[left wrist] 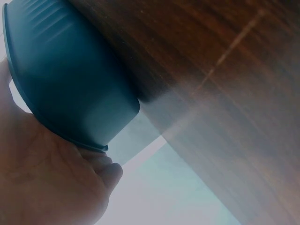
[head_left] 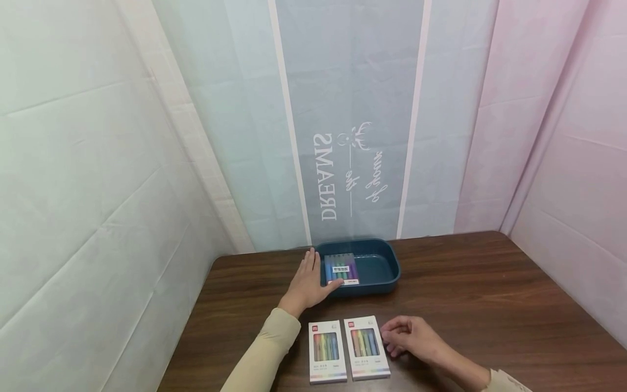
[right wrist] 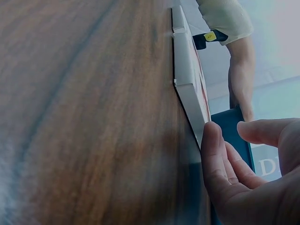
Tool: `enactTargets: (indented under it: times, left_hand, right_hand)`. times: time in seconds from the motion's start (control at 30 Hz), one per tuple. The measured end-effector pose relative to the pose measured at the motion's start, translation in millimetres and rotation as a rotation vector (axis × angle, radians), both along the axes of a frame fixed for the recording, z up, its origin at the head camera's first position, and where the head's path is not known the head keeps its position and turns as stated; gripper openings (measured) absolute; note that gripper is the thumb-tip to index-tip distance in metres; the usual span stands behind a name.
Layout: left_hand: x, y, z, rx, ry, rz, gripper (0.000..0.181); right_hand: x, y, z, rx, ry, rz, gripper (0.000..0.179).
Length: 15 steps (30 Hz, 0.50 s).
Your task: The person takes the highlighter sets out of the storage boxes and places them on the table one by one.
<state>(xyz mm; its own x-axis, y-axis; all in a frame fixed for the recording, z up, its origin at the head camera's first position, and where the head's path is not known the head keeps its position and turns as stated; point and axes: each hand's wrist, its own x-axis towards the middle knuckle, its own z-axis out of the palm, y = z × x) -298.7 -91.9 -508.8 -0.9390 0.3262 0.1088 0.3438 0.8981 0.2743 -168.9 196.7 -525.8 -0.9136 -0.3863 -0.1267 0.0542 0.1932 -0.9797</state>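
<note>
Head view: the left hand, fingers extended, rests on the left end of the tray; the right hand, loosely curled and gripping nothing, is just beside the right white box.

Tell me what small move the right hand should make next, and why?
I'd say the right hand should pinch the white box nearest it: its fingertips are at that box's edge, thumb apart, holding nothing. The left hand touches the tray, which has bare space beside a colourful pack.
</note>
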Motion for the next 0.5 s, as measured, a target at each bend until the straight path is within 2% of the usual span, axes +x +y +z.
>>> enactTargets:
  times: [0.5]
  left_hand:
    - [0.6, 0.4, 1.0, 0.000, 0.002, 0.004, 0.112]
  right_hand:
    - [-14.4, -3, 17.0, 0.026, 0.051, -0.017, 0.036]
